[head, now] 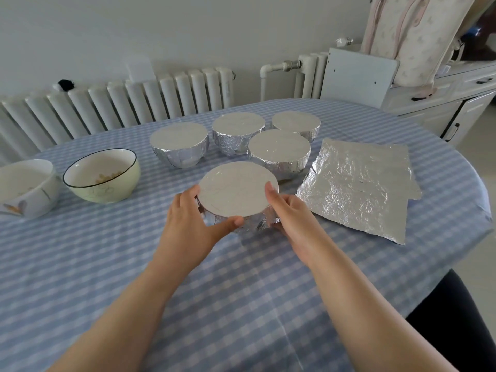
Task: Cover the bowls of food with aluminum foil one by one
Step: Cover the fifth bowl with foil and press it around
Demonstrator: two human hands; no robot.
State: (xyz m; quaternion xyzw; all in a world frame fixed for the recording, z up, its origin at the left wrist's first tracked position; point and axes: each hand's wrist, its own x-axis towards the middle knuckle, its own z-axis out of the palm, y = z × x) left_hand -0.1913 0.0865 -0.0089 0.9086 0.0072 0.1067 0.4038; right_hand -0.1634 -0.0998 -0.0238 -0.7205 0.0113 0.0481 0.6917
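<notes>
A foil-wrapped bowl stands near the middle of the table. My left hand grips its left side, thumb curled under the near rim. My right hand grips its right side, fingers wrapped round the foil. Behind it stand several more foil-covered bowls in a cluster. Two uncovered bowls sit at the left: a pale green bowl with some food inside, and a white patterned bowl at the frame's edge. Crinkled loose foil sheets lie flat to the right.
The table has a blue-and-white checked cloth and a curved right edge. A white radiator runs along the wall behind. A white cabinet stands at the back right.
</notes>
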